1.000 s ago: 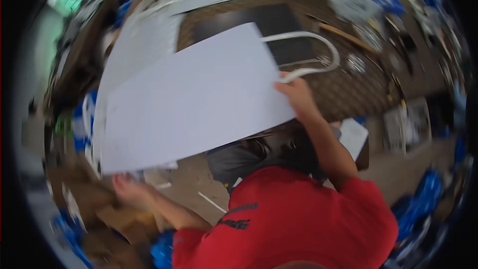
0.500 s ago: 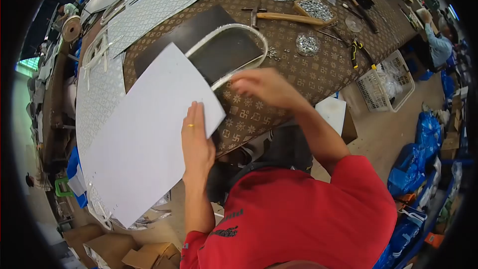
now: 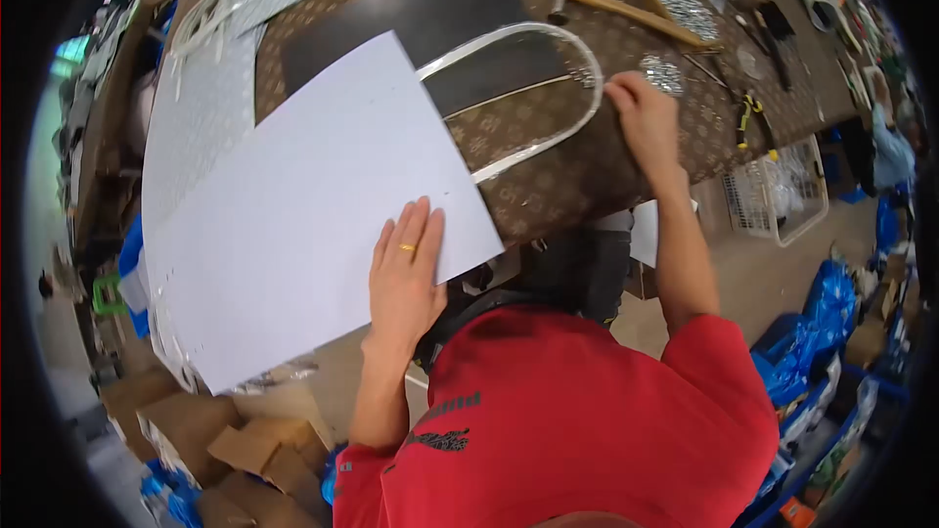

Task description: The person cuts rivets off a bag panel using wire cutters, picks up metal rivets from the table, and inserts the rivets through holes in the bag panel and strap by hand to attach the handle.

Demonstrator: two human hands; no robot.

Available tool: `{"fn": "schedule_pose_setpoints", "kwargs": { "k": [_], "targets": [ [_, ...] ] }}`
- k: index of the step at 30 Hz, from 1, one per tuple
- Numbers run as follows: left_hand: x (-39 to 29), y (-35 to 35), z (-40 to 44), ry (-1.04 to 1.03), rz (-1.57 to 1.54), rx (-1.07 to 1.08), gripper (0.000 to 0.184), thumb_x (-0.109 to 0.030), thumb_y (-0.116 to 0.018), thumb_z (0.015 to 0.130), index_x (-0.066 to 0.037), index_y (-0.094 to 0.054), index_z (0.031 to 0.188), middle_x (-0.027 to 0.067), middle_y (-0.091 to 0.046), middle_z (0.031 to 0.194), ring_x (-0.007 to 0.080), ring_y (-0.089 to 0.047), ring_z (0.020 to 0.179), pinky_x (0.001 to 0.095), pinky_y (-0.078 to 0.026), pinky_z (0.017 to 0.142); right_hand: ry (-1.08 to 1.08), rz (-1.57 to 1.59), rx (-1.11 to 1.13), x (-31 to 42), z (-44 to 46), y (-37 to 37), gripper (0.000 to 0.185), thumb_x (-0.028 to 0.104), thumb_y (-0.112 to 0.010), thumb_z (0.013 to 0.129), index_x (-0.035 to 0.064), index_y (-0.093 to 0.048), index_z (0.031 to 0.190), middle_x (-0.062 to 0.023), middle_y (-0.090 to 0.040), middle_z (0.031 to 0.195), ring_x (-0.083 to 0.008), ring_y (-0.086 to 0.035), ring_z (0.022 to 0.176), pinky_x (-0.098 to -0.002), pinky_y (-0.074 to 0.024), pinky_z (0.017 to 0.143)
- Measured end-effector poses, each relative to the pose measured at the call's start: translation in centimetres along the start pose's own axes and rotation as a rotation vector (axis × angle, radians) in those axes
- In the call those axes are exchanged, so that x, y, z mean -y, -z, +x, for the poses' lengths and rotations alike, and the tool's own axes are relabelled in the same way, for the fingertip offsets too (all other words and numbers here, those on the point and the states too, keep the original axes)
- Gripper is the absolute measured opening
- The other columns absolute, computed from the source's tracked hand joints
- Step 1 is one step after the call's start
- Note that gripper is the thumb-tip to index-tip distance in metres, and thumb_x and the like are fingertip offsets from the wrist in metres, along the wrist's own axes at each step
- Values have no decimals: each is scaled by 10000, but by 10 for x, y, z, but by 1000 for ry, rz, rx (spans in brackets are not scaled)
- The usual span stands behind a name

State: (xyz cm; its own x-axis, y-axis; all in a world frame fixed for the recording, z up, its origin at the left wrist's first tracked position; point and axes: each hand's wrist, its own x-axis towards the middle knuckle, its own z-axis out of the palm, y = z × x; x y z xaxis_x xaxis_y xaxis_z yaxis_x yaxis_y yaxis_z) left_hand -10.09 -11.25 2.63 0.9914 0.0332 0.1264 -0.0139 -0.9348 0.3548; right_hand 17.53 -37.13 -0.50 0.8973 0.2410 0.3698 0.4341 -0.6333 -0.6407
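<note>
My left hand (image 3: 408, 259) lies flat on a large white sheet (image 3: 293, 196), fingers stretched out. The sheet's right edge covers the ends of a white strap loop (image 3: 533, 149), which looks like a bag handle. My right hand (image 3: 646, 122) is closed, fingertips pressed together just beside the loop's rounded end; whether they touch it or hold something small, I cannot make out. A dark flat board (image 3: 469, 5) lies partly under the sheet and loop. Near the right fingertips is a small heap of shiny metal pieces (image 3: 662, 73).
Beyond the loop lies a hammer (image 3: 636, 15) beside a box of metal pieces (image 3: 688, 12). Yellow-and-black pliers (image 3: 748, 122) rest near the table edge. Patterned silvery sheets (image 3: 201, 152) cover the left side. A white plastic basket (image 3: 782, 200) stands below the table, right.
My right hand has moved right, away from the sheet's edge to the loop's rounded end. The view has shifted, and the sheet sits turned a little differently. My left hand stays on it.
</note>
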Motion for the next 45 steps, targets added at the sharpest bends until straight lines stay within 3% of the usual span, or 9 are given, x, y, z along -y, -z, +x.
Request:
{"fn": "schedule_pose_setpoints", "kwargs": {
  "k": [2, 6, 8, 12, 17, 25, 29, 40, 45],
  "targets": [
    [-1, -6, -7, 17, -7, -43, 675, 75, -615, 722, 12, -545, 1391, 197, -495, 1499, 379, -477, 1384, 502, -396, 1144, -253, 282, 66, 19, 1, 12, 106, 120, -714, 927, 46, -738, 1000, -100, -740, 883, -181, -691, 723, -311, -545, 679],
    [1, -23, -24, 17, 6, -188, 638, 55, -613, 678, 4, -610, 1315, 174, -565, 1404, 350, -551, 1293, 483, -455, 1077, -353, 792, 286, 73, -11, 11, 109, 107, -693, 954, 16, -716, 1011, -56, -712, 888, -111, -660, 769, -261, -523, 678],
    [4, -30, -25, -47, 19, -306, 648, 41, -623, 619, 0, -646, 1266, 151, -618, 1310, 335, -607, 1199, 470, -499, 1007, -427, 971, 642, 108, -24, -1, 101, 68, -688, 938, -4, -695, 1009, -64, -697, 876, -125, -657, 760, -269, -527, 693],
    [5, -39, -28, -74, 62, -407, 502, 25, -635, 681, -15, -683, 1178, 111, -647, 1167, 283, -639, 1090, 444, -521, 951, -94, 719, 1046, 149, -45, -56, 23, 0, -679, 901, 0, -677, 923, -40, -678, 909, -149, -623, 809, -279, -502, 746],
    [8, -51, -28, -66, 107, -520, 359, -13, -660, 756, -30, -694, 1113, 85, -646, 1080, 253, -648, 1038, 431, -528, 941, 293, 377, 1055, 171, -45, -91, 46, -8, -683, 878, 11, -681, 920, -48, -641, 911, -177, -601, 832, -300, -487, 748],
    [11, -60, -31, -119, 156, -620, 248, -106, -657, 797, -35, -695, 1031, 72, -604, 1057, 218, -631, 1029, 416, -524, 911, 273, 223, 1002, 175, -51, -96, 54, -12, -700, 841, 14, -686, 886, -78, -612, 916, -208, -591, 827, -329, -484, 754],
    [10, -56, -33, -141, 94, -625, 311, -61, -693, 789, -44, -697, 1099, 51, -628, 1106, 216, -635, 1028, 403, -537, 866, 325, 143, 965, 181, -50, -97, 120, -1, -731, 807, 24, -669, 906, -98, -604, 908, -236, -596, 839, -352, -482, 745],
    [11, -51, -31, -226, 40, -742, 266, -11, -739, 721, -28, -724, 986, 60, -639, 1035, 216, -643, 934, 379, -526, 769, 404, -203, 1063, 203, -27, -99, 323, 153, -838, 742, 47, -557, 860, -139, -607, 936, -345, -593, 859, -449, -481, 760],
    [4, -37, -34, -194, -21, -534, 309, 39, -711, 716, -27, -703, 1019, 99, -656, 1171, 268, -649, 1052, 396, -519, 836, 465, -54, 987, 181, -29, -94, 258, 155, -815, 799, 48, -598, 888, -97, -614, 873, -268, -607, 831, -392, -485, 747]
  ]
}}
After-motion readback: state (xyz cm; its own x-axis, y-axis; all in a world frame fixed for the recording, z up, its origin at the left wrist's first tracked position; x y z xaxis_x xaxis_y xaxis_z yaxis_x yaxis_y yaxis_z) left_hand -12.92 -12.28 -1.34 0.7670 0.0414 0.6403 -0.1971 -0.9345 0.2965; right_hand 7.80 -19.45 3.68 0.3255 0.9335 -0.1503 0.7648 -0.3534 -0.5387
